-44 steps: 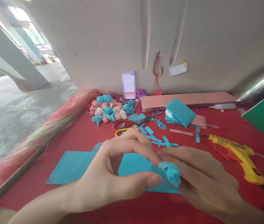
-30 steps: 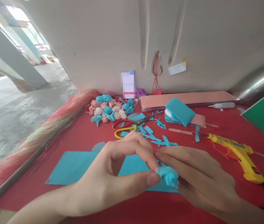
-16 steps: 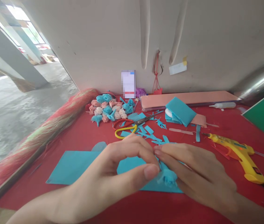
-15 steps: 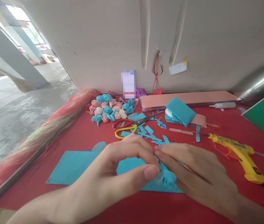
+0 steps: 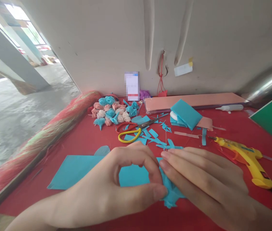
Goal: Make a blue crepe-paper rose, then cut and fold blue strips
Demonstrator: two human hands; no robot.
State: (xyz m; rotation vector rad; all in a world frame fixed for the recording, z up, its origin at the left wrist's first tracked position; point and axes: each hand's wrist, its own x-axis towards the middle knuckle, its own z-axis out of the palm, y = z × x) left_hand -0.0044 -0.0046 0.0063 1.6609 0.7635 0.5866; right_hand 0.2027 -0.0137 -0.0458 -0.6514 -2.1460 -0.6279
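Observation:
My left hand (image 5: 116,186) is closed, its thumb and fingertips pinched at the edge of a small crumpled blue paper piece (image 5: 171,195). My right hand (image 5: 205,179) lies against the piece from the right, fingers together and bent over it; its thumb is hidden. A thin pale strand rises between the fingertips. Under and behind my hands, a flat blue paper sheet (image 5: 133,175) rests on the red table, with another blue sheet (image 5: 74,171) to its left. Yellow-and-red scissors (image 5: 136,131) lie beyond my hands among blue scraps (image 5: 154,138).
Blue, pink and white paper flowers (image 5: 110,112) are heaped at the back left. A phone (image 5: 132,86) leans on the wall. Folded blue paper (image 5: 186,114), a pink sheet stack (image 5: 191,101), a glue bottle (image 5: 232,107) and a yellow glue gun (image 5: 249,158) lie on the right.
The blue piece has turned and shows its ragged lower end below my fingertips. My right hand has shifted slightly, and my left thumb has moved a little right and down.

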